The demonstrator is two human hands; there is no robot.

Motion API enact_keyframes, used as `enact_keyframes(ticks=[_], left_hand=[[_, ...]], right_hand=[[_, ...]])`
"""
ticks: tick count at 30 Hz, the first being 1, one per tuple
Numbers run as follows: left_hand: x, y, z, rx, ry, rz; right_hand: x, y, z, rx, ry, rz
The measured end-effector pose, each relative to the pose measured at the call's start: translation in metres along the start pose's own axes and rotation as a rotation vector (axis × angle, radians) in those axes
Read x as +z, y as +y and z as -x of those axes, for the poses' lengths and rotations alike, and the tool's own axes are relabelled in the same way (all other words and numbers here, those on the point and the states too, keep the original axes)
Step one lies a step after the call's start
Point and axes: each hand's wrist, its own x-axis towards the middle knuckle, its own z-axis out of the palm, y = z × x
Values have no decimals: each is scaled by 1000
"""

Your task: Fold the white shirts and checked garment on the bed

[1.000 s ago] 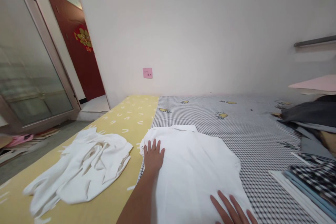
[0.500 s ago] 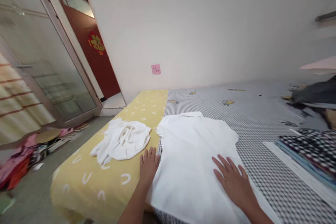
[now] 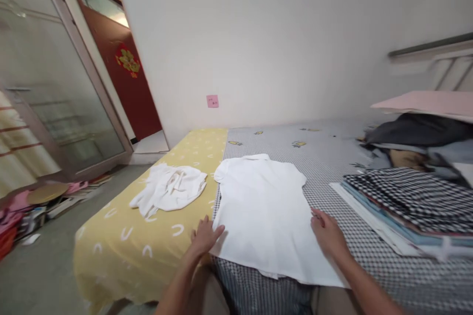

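Observation:
A white short-sleeved shirt (image 3: pixel 264 211) lies spread flat on the bed, its collar toward the wall and its hem toward me. My left hand (image 3: pixel 207 236) rests at the shirt's lower left edge, partly over the yellow sheet. Its fingers are apart, with the thumb over the fabric. On the opposite side, my right hand (image 3: pixel 328 234) has its fingers pinched on the shirt's right edge. Left of the shirt, a second white garment (image 3: pixel 172 189) sits crumpled on the yellow sheet (image 3: pixel 121 256).
At right stands a stack of folded clothes (image 3: pixel 410 202), checked cloth on top. Behind it are dark garments (image 3: pixel 421 130) under a pink flat item (image 3: pixel 424 102). The grey checked sheet (image 3: pixel 321 167) reaches the wall. Assorted items (image 3: pixel 48 197) lie on the floor at left.
My right hand has gone from lying flat on the shirt to pinching its right edge. My left hand has shifted slightly down. The view has turned right, showing more of the clothes stack.

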Motion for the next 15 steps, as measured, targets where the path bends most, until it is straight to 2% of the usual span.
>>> enact_keyframes(ticks=[4,8,12,15], left_hand=[[0,1,1,-19,80,-44],[-3,-11,3,-26,126,-54],[-3,-25,9,-57,174,-87],[0,-21,17,-100,259,-139]], right_hand=[[-12,-1,18,126,4,254],[-13,-9,27,198,-44,371],[-17,-11,33,159,-99,387],[-22,-4,32,102,-116,349]])
